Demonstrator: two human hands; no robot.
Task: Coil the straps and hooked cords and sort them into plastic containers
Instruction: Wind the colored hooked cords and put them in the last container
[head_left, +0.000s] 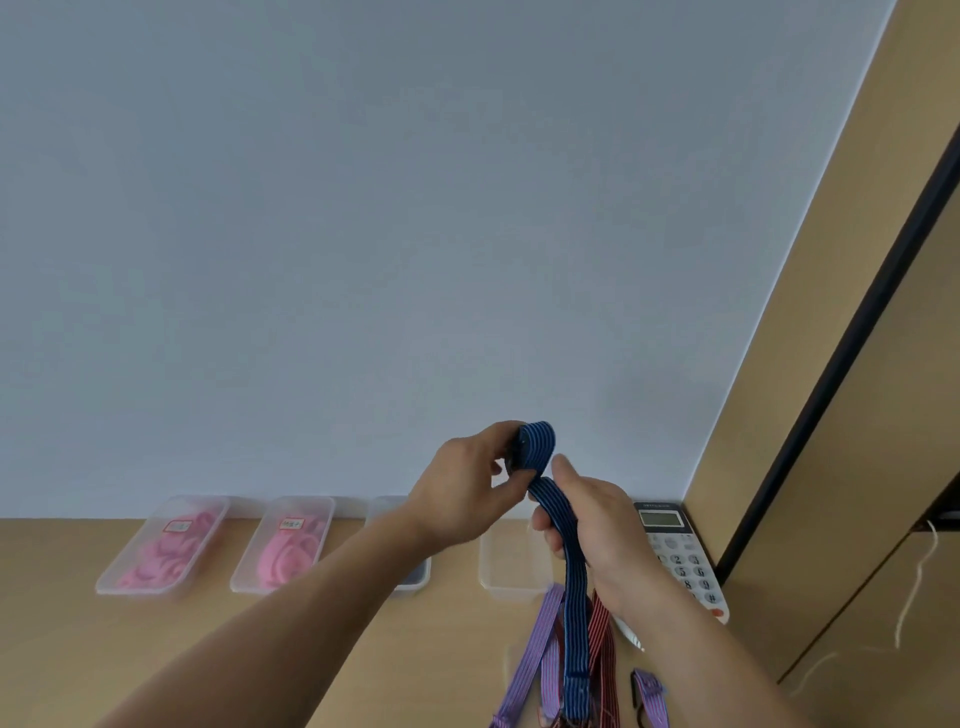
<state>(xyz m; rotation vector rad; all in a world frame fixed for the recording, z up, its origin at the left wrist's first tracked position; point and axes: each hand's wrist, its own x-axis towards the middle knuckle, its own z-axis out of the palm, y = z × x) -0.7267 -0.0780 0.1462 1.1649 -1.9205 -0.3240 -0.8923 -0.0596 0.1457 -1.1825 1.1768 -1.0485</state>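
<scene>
A blue striped strap (575, 613) is raised above the wooden table (62, 649). My left hand (467, 493) pinches its coiled top end, a small roll at my fingertips. My right hand (597, 535) grips the strap just below the roll, and the rest hangs down to the table. Purple striped straps (530, 660) and a red striped strap (602, 644) lie on the table beneath my right hand. An empty clear container (511, 566) stands behind my hands.
Two clear containers (161, 545) (283, 543) with pink coils stand at the back left against the wall. A third container (415, 577) is partly hidden by my left arm. A white desk phone (680, 556) sits at the right by a wooden cabinet (857, 467).
</scene>
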